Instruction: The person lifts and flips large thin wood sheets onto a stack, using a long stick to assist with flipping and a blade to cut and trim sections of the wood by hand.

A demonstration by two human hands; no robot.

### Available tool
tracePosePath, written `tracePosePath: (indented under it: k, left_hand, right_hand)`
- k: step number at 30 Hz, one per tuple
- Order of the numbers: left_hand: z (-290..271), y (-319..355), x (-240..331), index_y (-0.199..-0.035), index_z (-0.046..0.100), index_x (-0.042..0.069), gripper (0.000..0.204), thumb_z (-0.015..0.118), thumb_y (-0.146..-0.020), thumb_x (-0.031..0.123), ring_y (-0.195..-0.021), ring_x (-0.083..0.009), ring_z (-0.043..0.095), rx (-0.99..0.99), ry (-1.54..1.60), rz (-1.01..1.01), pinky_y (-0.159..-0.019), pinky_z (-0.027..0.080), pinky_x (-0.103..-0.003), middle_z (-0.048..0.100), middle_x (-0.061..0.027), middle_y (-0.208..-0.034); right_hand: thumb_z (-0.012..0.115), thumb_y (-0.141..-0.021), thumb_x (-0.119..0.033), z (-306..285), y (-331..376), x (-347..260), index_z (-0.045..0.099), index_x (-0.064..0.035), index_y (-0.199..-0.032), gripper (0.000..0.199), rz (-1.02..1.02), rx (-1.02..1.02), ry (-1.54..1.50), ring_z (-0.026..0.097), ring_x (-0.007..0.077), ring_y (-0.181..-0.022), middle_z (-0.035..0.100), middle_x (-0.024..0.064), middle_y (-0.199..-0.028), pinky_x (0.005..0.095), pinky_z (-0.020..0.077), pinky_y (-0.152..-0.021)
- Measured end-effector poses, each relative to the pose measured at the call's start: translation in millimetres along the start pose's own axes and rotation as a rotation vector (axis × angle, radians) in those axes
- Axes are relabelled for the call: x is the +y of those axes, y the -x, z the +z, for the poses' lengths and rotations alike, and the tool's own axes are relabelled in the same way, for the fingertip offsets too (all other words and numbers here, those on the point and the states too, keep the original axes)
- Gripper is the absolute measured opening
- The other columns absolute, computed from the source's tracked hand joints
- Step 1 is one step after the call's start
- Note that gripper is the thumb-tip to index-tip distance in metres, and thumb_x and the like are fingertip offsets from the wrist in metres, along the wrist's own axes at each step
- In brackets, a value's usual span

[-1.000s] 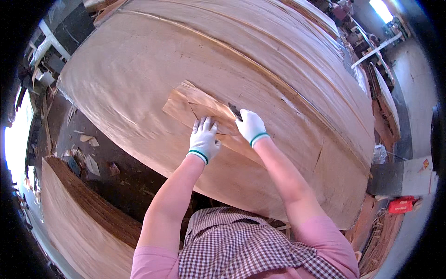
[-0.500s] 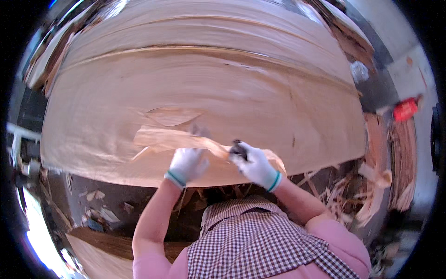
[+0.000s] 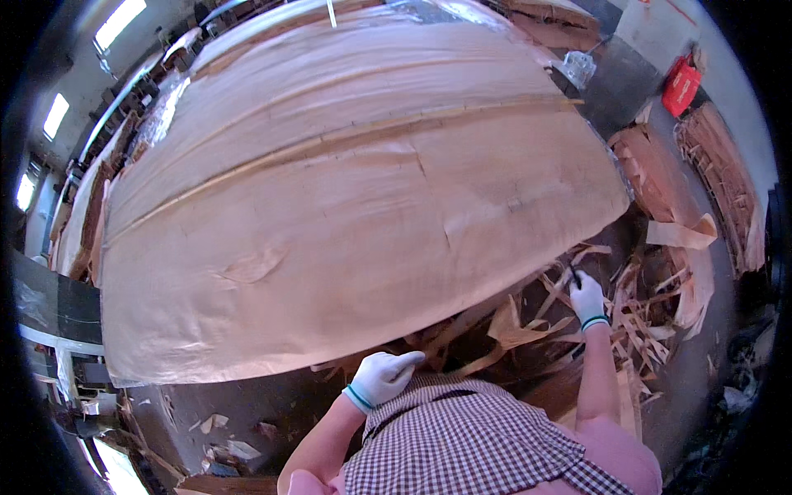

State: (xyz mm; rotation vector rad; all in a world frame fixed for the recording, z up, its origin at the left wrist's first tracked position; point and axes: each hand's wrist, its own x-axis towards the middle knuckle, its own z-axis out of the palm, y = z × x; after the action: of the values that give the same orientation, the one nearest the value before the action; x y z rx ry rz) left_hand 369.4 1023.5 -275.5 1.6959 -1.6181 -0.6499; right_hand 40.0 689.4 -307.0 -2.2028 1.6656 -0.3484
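Observation:
A broad, thin pale-brown wood veneer sheet (image 3: 355, 239) covers the large work surface before me. Just off its near edge, by my apron, is my left hand (image 3: 386, 378) in a white glove, holding nothing, its index finger stretched out to the right. Farther right, my right hand (image 3: 588, 299), gloved too, is closed on a small dark tool (image 3: 575, 274) whose kind I cannot make out. That hand is beyond the sheet's near right edge, over loose veneer strips (image 3: 516, 330). A small lens-shaped patch (image 3: 252, 266) marks the sheet's left part.
A long raised ridge (image 3: 330, 136) crosses the sheet. Veneer stacks (image 3: 722, 181) stand at the right, near a red bag (image 3: 681, 86) by the wall. A curled veneer piece (image 3: 681, 233) lies among scraps. More offcuts (image 3: 239, 450) litter the dark floor at lower left.
The long veneer strip between my hands has left the sheet's top. My right hand has swung right with the dark tool; my left has drawn back to the apron. The view has turned.

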Motion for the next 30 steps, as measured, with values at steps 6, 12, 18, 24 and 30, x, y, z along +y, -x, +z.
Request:
tracePosePath:
  k: [6,12,18,24,30]
  left_hand:
    - [-40,-38,-29,-0.106,0.065,0.012,0.023,0.06,-0.086,0.022,-0.072,-0.0309,0.064,-0.024,-0.144,0.058,-0.063,0.052,-0.038,0.067,-0.0125,-0.083]
    - [-105,-74,-70,-0.107,0.064,0.014,0.022,0.055,-0.089,0.024,-0.079,-0.0304,0.064,0.025,-0.155,0.158,-0.067,0.052,-0.039,0.067,-0.0113,-0.092]
    - [-147,-97,-99,-0.108,0.065,0.01,0.023,0.06,-0.087,0.02,-0.085,-0.0292,0.065,0.129,-0.05,0.085,-0.072,0.052,-0.035,0.067,-0.0126,-0.096]
    - [-175,-92,-131,-0.11,0.065,0.01,0.024,0.062,-0.087,0.018,-0.084,-0.0246,0.066,0.248,-0.003,-0.155,-0.073,0.052,-0.031,0.068,-0.0122,-0.095]
    - [-190,-65,-145,-0.115,0.062,0.014,0.027,0.056,-0.091,0.023,-0.088,-0.0287,0.063,0.311,-0.122,-0.414,-0.077,0.051,-0.035,0.066,-0.0102,-0.098]
  right_hand:
    - [0.056,-0.093,-0.027,-28,-31,-141,0.065,-0.0033,-0.103,0.027,-0.056,0.076,-0.766,0.041,0.0041,-0.057,0.058,-0.0021,-0.074,0.0226,0.0368,-0.051]
    - [0.055,-0.093,-0.027,-25,-62,-274,0.066,-0.0031,-0.102,0.028,-0.099,-0.122,-1.1,0.047,0.0051,-0.052,0.063,-0.001,-0.078,0.0223,0.0375,-0.046]
    - [0.058,-0.091,-0.026,7,-157,-396,0.065,-0.0041,-0.105,0.027,-0.174,-0.357,-1.378,0.051,0.0076,-0.054,0.067,0.0047,-0.09,0.0229,0.0428,-0.05]
    - [0.061,-0.088,-0.03,36,-300,-537,0.066,-0.0075,-0.099,0.026,-0.259,-0.396,-1.435,0.047,0.0071,-0.051,0.065,0.0022,-0.083,0.0232,0.0385,-0.046]
    - [0.058,-0.084,-0.037,86,-454,-657,0.055,-0.0113,-0.116,0.042,-0.308,-0.468,-1.587,0.054,0.0167,-0.096,0.059,0.0037,-0.104,0.0307,0.0435,-0.077]
